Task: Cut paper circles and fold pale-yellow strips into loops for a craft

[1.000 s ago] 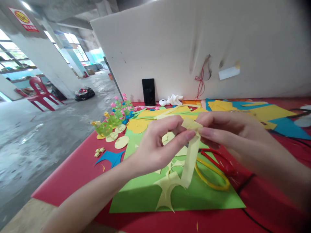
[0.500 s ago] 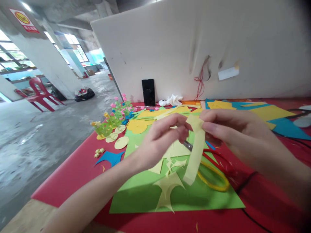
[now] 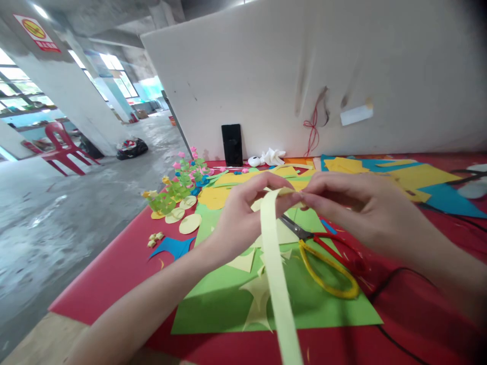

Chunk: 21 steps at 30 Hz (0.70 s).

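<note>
A long pale yellow paper strip [image 3: 273, 258] hangs down in front of my hands, its upper end folded over between my fingertips. My left hand [image 3: 253, 205] pinches that upper end with thumb and forefinger. From the other side my right hand [image 3: 342, 195] grips the same end, the fingertips of both hands meeting there. The exact fold is hidden by the fingers. Below lie scissors [image 3: 304, 235] with one red and one yellow handle, on a green paper sheet [image 3: 213, 309]. Pale yellow paper offcuts [image 3: 255, 299] rest on the sheet, partly behind the strip.
Pale paper circles [image 3: 189, 223], small folded paper pieces [image 3: 155, 239] and a blue offcut [image 3: 175, 247] lie at the left. Paper flowers [image 3: 190, 170] stand behind them. A black phone [image 3: 232, 145] leans on the white board. Yellow paper [image 3: 422, 176] and dark cables [image 3: 403, 344] are at the right.
The strip's tail has swung left and towards me, and now reaches the bottom of the view. My fingertips have come together at its end, and more of the scissors shows.
</note>
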Available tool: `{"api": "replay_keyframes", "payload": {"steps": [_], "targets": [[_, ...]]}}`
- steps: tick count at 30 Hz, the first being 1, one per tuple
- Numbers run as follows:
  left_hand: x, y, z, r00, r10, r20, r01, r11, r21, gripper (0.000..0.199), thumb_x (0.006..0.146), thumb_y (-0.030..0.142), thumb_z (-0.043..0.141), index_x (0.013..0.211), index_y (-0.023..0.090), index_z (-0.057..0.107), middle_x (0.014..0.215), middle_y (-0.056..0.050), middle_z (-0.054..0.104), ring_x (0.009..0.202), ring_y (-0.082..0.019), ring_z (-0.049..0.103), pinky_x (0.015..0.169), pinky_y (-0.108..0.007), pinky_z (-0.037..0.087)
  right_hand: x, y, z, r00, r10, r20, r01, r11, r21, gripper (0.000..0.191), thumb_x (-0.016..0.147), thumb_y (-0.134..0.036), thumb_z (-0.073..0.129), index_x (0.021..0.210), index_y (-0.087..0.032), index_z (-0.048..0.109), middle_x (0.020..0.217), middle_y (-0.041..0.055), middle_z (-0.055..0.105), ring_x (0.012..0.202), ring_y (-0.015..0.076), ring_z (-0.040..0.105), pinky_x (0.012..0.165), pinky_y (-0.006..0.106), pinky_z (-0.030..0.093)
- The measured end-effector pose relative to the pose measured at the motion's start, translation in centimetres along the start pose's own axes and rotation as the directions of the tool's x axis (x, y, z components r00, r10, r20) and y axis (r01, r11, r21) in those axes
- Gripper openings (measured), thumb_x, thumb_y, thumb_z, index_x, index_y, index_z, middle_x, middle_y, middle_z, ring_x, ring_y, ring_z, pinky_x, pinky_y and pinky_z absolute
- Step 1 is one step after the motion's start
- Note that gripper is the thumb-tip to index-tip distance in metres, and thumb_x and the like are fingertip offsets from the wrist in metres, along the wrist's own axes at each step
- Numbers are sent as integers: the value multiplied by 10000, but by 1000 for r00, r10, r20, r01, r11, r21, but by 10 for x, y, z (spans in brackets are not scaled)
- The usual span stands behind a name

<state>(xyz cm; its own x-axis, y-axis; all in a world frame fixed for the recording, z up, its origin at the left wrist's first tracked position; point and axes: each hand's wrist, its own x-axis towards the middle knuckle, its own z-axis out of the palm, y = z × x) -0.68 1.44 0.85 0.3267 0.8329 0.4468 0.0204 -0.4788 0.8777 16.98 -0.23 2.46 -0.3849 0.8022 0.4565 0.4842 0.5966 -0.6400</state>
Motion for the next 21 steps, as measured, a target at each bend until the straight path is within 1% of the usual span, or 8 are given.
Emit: {"api": "replay_keyframes", "payload": {"steps": [2, 3, 5, 7, 10, 14, 17, 21], "targets": [[0, 2, 1, 997, -80, -15, 78, 991, -110, 66, 746, 216, 671, 729, 192, 613, 700, 33, 600, 691, -100, 570, 654, -216, 450, 1, 0, 1, 999, -4, -33, 5, 1000, 28, 203, 866, -266, 502, 693, -219, 597, 622, -43, 574, 519, 93, 467, 446, 225, 343], [0, 2, 1, 994, -106, -12, 102, 979, -175, 60, 760, 226, 659, 730, 193, 619, 712, 31, 613, 715, -105, 583, 671, -220, 455, 2, 0, 2, 999, -2, -42, 4, 999, 46, 198, 863, -259, 499, 698, -223, 603, 640, -41, 587, 525, 94, 477, 445, 223, 349], [-1, 2, 2, 989, -145, -3, 138, 948, -287, 66, 793, 241, 626, 743, 198, 632, 754, 29, 631, 771, -110, 594, 721, -227, 461, 1, 0, 5, 999, 8, -33, -6, 997, 76, 128, 832, -257, 541, 738, -236, 625, 694, -30, 620, 580, 114, 525, 479, 233, 390], [-3, 2, 3, 988, -156, 0, 146, 925, -350, 79, 798, 231, 620, 729, 200, 642, 765, 35, 629, 790, -104, 580, 744, -220, 456, 0, 0, 8, 1000, 7, -20, -5, 997, 78, 71, 798, -264, 594, 742, -241, 632, 712, -23, 631, 630, 136, 551, 526, 250, 420], [-3, 3, 5, 989, -149, -8, 135, 919, -370, 95, 789, 207, 629, 699, 201, 660, 718, 45, 635, 741, -87, 565, 712, -193, 447, -2, -2, 11, 1000, -5, 6, 5, 999, 42, 142, 793, -270, 609, 663, -213, 602, 664, -18, 612, 617, 132, 537, 536, 253, 413], [-1, 6, 9, 977, -210, -37, 180, 906, -384, 85, 739, 213, 681, 661, 184, 663, 656, 37, 631, 671, -88, 574, 644, -192, 447, -3, -6, 12, 1000, -24, -17, 24, 1000, -6, 225, 809, -261, 591, 598, -194, 551, 589, -26, 551, 557, 112, 492, 508, 245, 384], [-1, 4, 9, 983, -178, -47, 151, 924, -350, 101, 732, 211, 687, 650, 169, 646, 638, 28, 605, 648, -89, 546, 620, -199, 429, -2, -6, 12, 999, -26, -27, 26, 999, -28, 249, 817, -253, 579, 578, -196, 539, 571, -29, 539, 543, 112, 486, 503, 247, 381], [-2, 0, 6, 989, -145, -17, 134, 951, -277, 105, 749, 235, 675, 677, 171, 632, 642, 24, 579, 666, -95, 525, 623, -207, 426, -3, -4, 12, 999, -17, -29, 16, 999, -36, 257, 817, -281, 580, 578, -189, 585, 615, -9, 606, 594, 132, 555, 516, 249, 406]]}}
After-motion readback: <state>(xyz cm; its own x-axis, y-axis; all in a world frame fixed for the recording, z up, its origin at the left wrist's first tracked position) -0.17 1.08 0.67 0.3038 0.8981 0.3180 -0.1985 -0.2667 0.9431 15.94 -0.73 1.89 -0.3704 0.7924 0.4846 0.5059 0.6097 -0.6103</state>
